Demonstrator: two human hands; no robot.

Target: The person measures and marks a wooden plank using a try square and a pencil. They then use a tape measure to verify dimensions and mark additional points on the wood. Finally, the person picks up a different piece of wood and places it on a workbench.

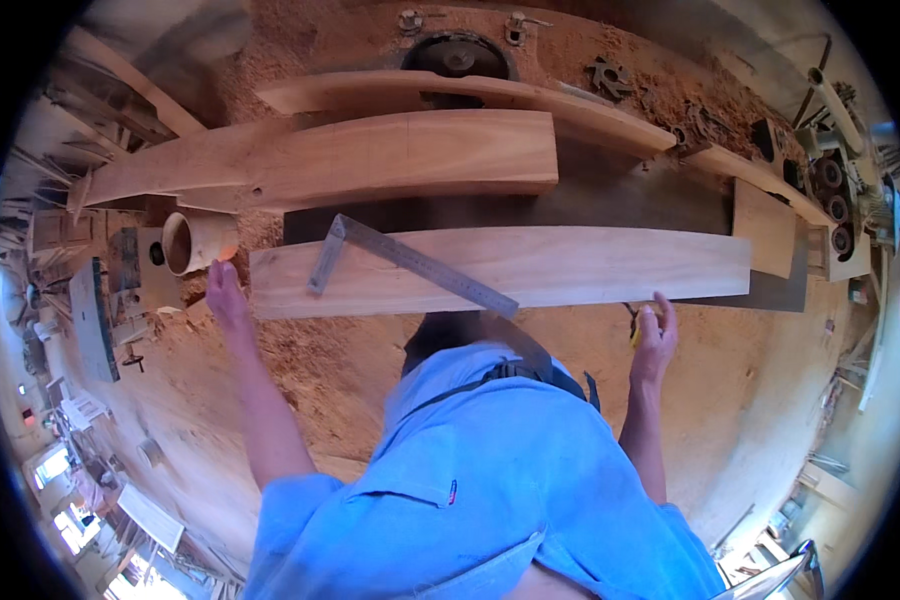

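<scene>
A long pale board [610, 265] lies crosswise before me. A metal try square [415, 270] rests slantwise on its left half, with the blade tip past the near edge. My left hand [230, 300] is raised by the board's left end, fingers stretched up close to a round hollow wooden piece [205, 243]; it appears to hold nothing. Near the board's right end, my right hand [655, 338] curls around a small yellow and black object [636, 332], mostly hidden by the fingers. Its forefinger reaches up at the board's near edge.
Behind the board lies a thick wooden beam [420, 155], then a narrow plank [570, 108] before a dark round wheel [457, 55]. A toothed cutter head [608, 76] sits in sawdust. At right are a thin wooden panel [763, 228] and machine parts [838, 205].
</scene>
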